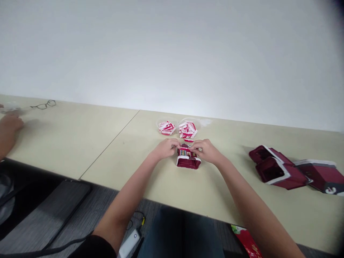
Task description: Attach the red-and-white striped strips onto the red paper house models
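Note:
A small maroon house-shaped box [188, 163] with printed windows lies on the table in front of me, its white-edged open end facing me. My left hand [167, 147] is closed at the box's upper left, fingertips pinched together. On the other side my right hand [204, 149] is closed too, with its fingertips on the upper right of the printed face. A bright red band with white marks crosses the face between my fingers; whether it is a separate piece is unclear. Just beyond lies a loose red-and-white piece [188, 140].
Two clear bowls, a left one [167, 128] and a right one [187, 129], hold several red-and-white pieces. Larger maroon boxes [285, 172] lie at the right. Eyeglasses [44, 105] and another person's hand [12, 122] are at the far left. A wall stands behind the table [107, 125].

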`<state>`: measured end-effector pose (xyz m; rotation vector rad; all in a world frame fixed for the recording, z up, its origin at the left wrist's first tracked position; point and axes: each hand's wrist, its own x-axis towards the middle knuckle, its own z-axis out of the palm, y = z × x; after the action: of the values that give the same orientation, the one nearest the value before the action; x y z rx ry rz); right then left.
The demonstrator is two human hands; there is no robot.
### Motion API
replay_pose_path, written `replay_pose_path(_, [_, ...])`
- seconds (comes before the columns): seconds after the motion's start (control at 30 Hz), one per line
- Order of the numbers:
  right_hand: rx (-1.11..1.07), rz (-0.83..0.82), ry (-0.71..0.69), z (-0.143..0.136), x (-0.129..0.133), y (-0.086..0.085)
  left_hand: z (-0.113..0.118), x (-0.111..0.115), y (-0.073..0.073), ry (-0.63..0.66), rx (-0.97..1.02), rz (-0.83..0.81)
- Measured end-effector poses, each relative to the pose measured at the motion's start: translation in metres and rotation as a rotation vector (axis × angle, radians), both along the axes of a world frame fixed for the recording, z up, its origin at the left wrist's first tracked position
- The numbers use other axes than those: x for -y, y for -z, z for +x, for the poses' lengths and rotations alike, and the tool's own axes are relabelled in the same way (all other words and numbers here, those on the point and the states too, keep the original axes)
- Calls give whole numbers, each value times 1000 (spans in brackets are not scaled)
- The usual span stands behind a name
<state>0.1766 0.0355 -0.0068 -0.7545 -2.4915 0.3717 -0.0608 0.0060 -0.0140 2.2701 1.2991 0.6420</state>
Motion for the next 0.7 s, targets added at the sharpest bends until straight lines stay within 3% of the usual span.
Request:
replay_pose_path(0.13, [0,27,44,-1,3,6,10,20,-17,-145,-98,-41])
replay_pose_path(0.23, [-130,-34,67,1,10,16,29,44,-23,-261,-195,46])
replay_pose_path(0.33, [-327,-177,114,5,21,22,51,64,-19,-185,-298,218])
replay_pose_path(0.43, [-470,-220,212,17,33,16,55,76,-10,-99,-413,287])
replay_pose_path(0.5, [-523,-172,278,30,41,6,40,82,-8,-164,-501,245])
replay_pose_path(0.57, [-532,-112,326,46,51,-5,11,87,-13,-300,-579,174])
replay_pose_path(0.7, [-523,38,348,83,82,-37,-85,98,-37,-562,-647,113])
